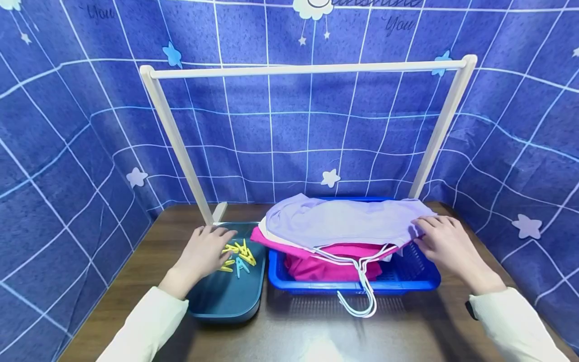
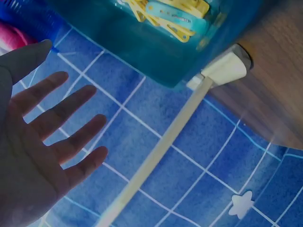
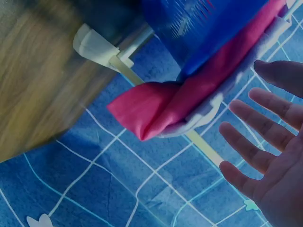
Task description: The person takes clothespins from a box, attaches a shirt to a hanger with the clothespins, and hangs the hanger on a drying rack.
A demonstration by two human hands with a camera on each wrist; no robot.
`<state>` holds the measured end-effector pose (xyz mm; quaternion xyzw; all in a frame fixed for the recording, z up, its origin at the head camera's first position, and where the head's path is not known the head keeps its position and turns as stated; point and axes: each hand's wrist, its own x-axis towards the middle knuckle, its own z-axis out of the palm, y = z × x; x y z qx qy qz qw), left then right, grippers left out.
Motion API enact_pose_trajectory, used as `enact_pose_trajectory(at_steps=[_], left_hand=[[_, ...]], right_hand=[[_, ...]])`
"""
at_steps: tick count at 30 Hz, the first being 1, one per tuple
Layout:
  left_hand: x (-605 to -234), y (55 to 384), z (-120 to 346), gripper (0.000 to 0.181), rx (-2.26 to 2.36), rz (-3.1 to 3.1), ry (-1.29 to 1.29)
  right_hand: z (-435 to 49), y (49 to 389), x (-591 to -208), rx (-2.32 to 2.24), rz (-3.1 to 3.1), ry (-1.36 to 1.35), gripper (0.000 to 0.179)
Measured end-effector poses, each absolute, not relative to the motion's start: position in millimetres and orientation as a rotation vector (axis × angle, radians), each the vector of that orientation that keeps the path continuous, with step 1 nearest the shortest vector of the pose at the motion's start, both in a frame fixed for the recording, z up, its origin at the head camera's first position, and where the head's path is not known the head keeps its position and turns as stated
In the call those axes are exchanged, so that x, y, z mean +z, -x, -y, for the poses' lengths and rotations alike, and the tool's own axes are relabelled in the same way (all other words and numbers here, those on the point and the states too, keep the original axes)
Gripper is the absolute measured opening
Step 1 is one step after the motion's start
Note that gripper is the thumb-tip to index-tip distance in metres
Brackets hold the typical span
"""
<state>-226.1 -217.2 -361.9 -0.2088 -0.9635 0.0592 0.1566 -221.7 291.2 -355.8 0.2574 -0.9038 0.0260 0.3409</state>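
Note:
My left hand point(image 1: 204, 251) hovers over the dark teal tray point(image 1: 226, 301), its fingers spread and holding nothing in the left wrist view. Yellow clothespins point(image 1: 245, 253) and a light blue clothespin point(image 1: 241, 267) lie in the tray beside my fingertips. My right hand point(image 1: 445, 246) is at the right end of a lavender garment point(image 1: 339, 221), which its fingers overlap in the head view. From the right wrist those fingers show loosely spread, with no cloth between them. Under the lavender garment lie white and pink garments point(image 3: 199, 90), with white hangers point(image 1: 362, 291) hooking out toward me.
The clothes pile lies across a blue plastic basket point(image 1: 353, 287), with more pink cloth point(image 1: 312, 269) inside. Behind stands a white rack, its crossbar point(image 1: 312, 70) spanning two slanting posts. A blue checked curtain point(image 1: 289, 130) surrounds the wooden table point(image 1: 316, 327) at back and sides.

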Motion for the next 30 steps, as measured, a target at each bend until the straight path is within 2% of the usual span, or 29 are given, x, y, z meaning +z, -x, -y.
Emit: enact_pose_trajectory(at_steps=[12, 23, 30], left_hand=[[-379.2, 232.5, 206.3, 0.035, 0.294, 2.787, 0.691], [-394.4, 236.5, 200.8, 0.029, 0.276, 2.814, 0.813], [-399.7, 236.6, 199.2, 0.028, 0.304, 2.847, 0.826]], right_hand=[[-287.8, 229.3, -365.4, 0.045, 2.342, -0.69, 0.036], [-292.3, 231.3, -372.5, 0.034, 2.282, -0.688, 0.024], [-293.7, 231.3, -372.1, 0.031, 2.253, -0.67, 0.025]])
